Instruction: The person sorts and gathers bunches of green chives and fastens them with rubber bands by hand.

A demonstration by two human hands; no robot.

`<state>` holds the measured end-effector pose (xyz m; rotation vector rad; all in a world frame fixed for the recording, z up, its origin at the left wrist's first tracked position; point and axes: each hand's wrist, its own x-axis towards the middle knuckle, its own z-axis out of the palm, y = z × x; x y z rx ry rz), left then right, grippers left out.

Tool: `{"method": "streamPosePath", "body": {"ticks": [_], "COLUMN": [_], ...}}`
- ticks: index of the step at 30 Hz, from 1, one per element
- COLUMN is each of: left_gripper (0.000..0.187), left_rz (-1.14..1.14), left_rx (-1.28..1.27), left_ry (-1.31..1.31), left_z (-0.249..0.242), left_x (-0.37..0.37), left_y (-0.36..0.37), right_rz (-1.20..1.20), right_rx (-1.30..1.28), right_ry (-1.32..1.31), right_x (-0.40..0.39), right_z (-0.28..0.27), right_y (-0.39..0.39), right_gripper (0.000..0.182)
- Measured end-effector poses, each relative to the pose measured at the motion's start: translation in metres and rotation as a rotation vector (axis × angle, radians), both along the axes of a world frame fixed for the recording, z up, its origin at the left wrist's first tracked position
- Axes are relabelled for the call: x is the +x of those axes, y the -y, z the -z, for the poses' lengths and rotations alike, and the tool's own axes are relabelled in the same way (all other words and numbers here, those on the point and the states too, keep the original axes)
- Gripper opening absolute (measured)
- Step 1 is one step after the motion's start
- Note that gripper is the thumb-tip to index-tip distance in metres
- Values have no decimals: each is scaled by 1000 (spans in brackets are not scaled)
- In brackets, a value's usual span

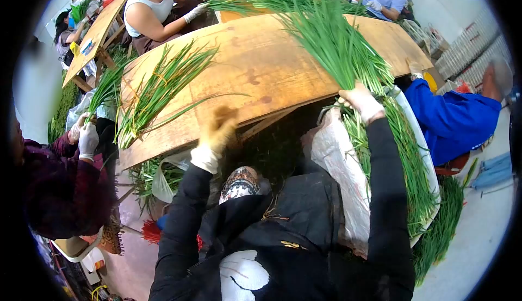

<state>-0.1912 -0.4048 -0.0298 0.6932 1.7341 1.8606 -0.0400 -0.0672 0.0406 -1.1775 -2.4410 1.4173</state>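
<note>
My right hand (pixel 361 101), in a white glove, is closed around the lower end of a bunch of green chives (pixel 329 48) at the table's right side. The long leaves fan out away from me over the wooden table (pixel 255 64). Near the table's front edge is my left hand (pixel 218 132), in a yellowed glove with a white cuff. Motion smears its fingers, and nothing plainly shows in them. Below my right hand, more chives (pixel 405 162) fill a white tub (pixel 417 121) beside my right arm.
Another bunch of chives (pixel 163 91) lies on the table's left part. A white sack (pixel 338 165) hangs beside the tub. Co-workers sit around: a person in blue (pixel 448 116) at right, a dark sleeve (pixel 70 187) at left, others beyond. More chives (pixel 440 225) lie on the floor.
</note>
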Motion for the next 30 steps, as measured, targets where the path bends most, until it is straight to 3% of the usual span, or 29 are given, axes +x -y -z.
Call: {"method": "streamPosePath", "body": {"ticks": [1,3,5,6,7,9,10,11,12,13,16,17,19,21,24,26,28,30], "left_gripper": [43,34,38,36,34,32,30,30,29,28,28,29,32,35,46,62,83,94], "left_rz": [-165,-225,-289,-309,-331,-319,-300,-292,-295,-299,-327,-352,-309,-450,-292,-102,-52,-145], "left_rx": [14,198,188,196,204,201,197,201,213,224,242,261,338,270,188,329,329,396], "left_ry": [76,325,397,376,357,321,282,284,291,299,318,323,326,240,93,80,-235,-547], "left_z": [7,25,-4,1,8,11,13,16,19,22,13,9,-5,-21,-33,-51,-77,-89], "left_x": [-12,-38,-35,-43,-50,-51,-52,-54,-56,-57,-49,-46,-31,-9,28,48,55,46], "left_y": [2,10,18,23,27,31,31,30,29,28,25,23,21,7,-21,-53,-71,-96], "right_rz": [2,-364,-696,-825,-844,-1102,-1217,-1131,-1179,-1072,-724,-384,-274,-270,-176,-153,-124,-66], "right_rx": [227,568,664,534,258,98,191,161,218,260,37,-124,-142,-185,-136,-86,21,-106], "right_ry": [99,510,500,359,494,723,871,1068,1033,874,410,330,-122,-451,-718,-949,-1170,-1318], "right_x": [-4,-12,-2,14,29,60,65,77,91,105,133,140,144,118,53,11,-29,-62], "right_z": [3,10,22,13,-7,-22,-51,-41,-51,-83,-147,-159,-158,-137,-85,-69,-72,-75], "right_y": [-4,-6,18,38,60,82,104,97,92,93,80,76,65,72,105,112,113,120], "right_gripper": [24,28,25,24,24,24,24,35,38,40,42,39,34,35,39,37,33,31]}}
